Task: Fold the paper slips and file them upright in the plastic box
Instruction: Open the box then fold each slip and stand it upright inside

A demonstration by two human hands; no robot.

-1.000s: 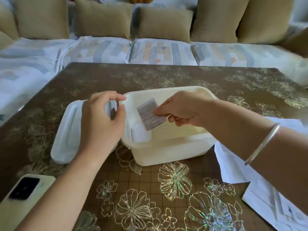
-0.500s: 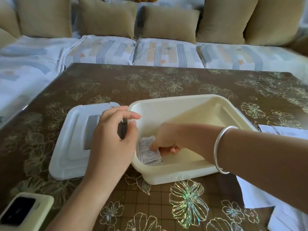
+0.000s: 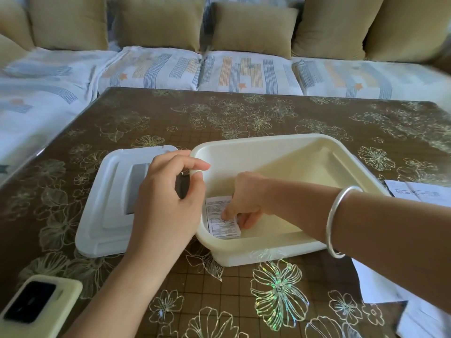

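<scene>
left hand [image 3: 168,198] pinches left rim of plastic box [image 3: 280,250] | folded slip [image 3: 220,219] leans in near-left corner, against the wall | right hand [image 3: 246,198] pinches its edge | tip: seat it square and upright before letting go

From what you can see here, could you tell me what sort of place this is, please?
Most likely a home living room: a sofa with tan cushions runs along two sides of a table under a flowered cover.
</scene>
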